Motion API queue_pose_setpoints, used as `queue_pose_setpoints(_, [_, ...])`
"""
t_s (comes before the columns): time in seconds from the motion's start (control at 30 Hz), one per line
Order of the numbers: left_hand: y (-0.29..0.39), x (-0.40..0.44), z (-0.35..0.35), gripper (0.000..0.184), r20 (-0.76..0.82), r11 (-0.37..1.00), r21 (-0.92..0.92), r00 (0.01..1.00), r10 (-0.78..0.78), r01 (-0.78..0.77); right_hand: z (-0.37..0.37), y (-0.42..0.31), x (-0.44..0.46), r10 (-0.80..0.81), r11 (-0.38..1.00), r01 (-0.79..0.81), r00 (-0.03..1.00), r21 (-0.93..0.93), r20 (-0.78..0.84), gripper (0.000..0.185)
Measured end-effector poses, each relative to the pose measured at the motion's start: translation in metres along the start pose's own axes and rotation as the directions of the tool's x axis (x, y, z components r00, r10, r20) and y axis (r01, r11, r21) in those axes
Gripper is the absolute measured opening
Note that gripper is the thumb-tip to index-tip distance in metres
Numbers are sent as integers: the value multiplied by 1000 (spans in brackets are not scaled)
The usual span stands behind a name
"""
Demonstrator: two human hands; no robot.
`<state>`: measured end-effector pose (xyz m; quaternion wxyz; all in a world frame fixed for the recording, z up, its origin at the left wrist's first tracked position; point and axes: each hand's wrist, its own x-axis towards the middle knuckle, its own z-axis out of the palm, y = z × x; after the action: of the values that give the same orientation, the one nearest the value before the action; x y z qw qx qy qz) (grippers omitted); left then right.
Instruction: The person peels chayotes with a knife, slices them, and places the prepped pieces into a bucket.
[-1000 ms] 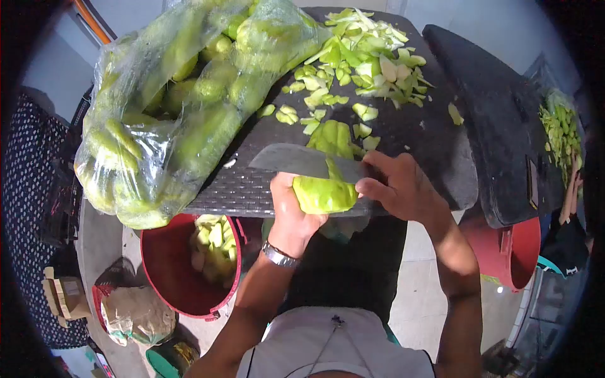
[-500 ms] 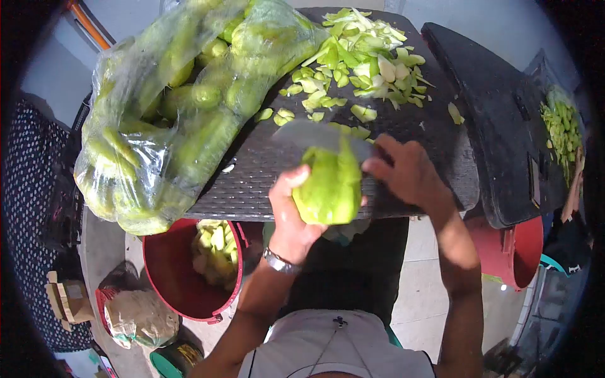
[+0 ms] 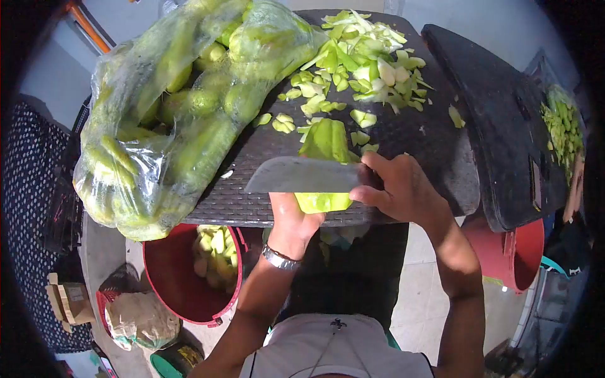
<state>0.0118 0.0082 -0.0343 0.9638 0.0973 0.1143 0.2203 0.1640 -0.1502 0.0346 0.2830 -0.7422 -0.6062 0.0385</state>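
Note:
My left hand (image 3: pixel 292 217) is closed around the lower end of a light green chayote (image 3: pixel 322 202), held at the near edge of the dark woven table. In my right hand (image 3: pixel 400 186) is a broad-bladed knife (image 3: pixel 302 175), its blade lying level across the chayote and hiding its middle and my left fingertips. A green part (image 3: pixel 326 140) shows beyond the blade; whether it is still joined to the chayote I cannot tell. Green and whitish peelings (image 3: pixel 372 69) are heaped at the table's far side, with scattered bits nearer the blade.
A clear plastic bag (image 3: pixel 170 145) full of green chayotes covers the table's left side. Beneath the near edge stands a red bucket (image 3: pixel 189 302) with pale cut pieces. A black panel (image 3: pixel 498 120) leans at the right, above another red bucket (image 3: pixel 526 258).
My right hand has brought the knife nearer to me, from the chayote's far end to across its middle. The green part beyond the blade now stretches farther over the table.

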Motion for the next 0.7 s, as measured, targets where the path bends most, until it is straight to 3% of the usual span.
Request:
queue_pose_setpoints(0.1, [-1,-7,21,62,94,973,225,993,-74,52,13,24,3,1,994,-11,996,-112,-93,42])
queue_pose_setpoints(0.17, [-1,-12,29,71,65,972,217,993,-103,87,11,52,6,172,973,-185,980,-135,-103,34])
queue_pose_setpoints(0.23, [0,-10,32,73,116,975,214,989,-91,65,1,51,3,66,990,-73,996,-124,-58,22])
queue_pose_setpoints(0.27, [3,-7,33,74,96,973,226,994,-56,33,-2,49,5,156,988,-156,988,12,-18,23])
queue_pose_setpoints(0.33, [12,-2,28,75,86,971,238,996,-23,2,-5,42,-3,203,974,-202,979,102,-7,27])
queue_pose_setpoints(0.57, [29,-13,19,66,-12,984,166,997,73,-70,-6,19,-29,162,975,-196,949,-106,-271,28])
queue_pose_setpoints(0.63, [29,-17,16,65,-70,981,187,995,67,-53,-2,-4,-30,237,966,-255,935,-34,-262,28])
queue_pose_setpoints(0.7, [30,-18,12,63,-123,978,208,992,31,-5,3,-41,-27,444,894,-429,886,131,-129,40])
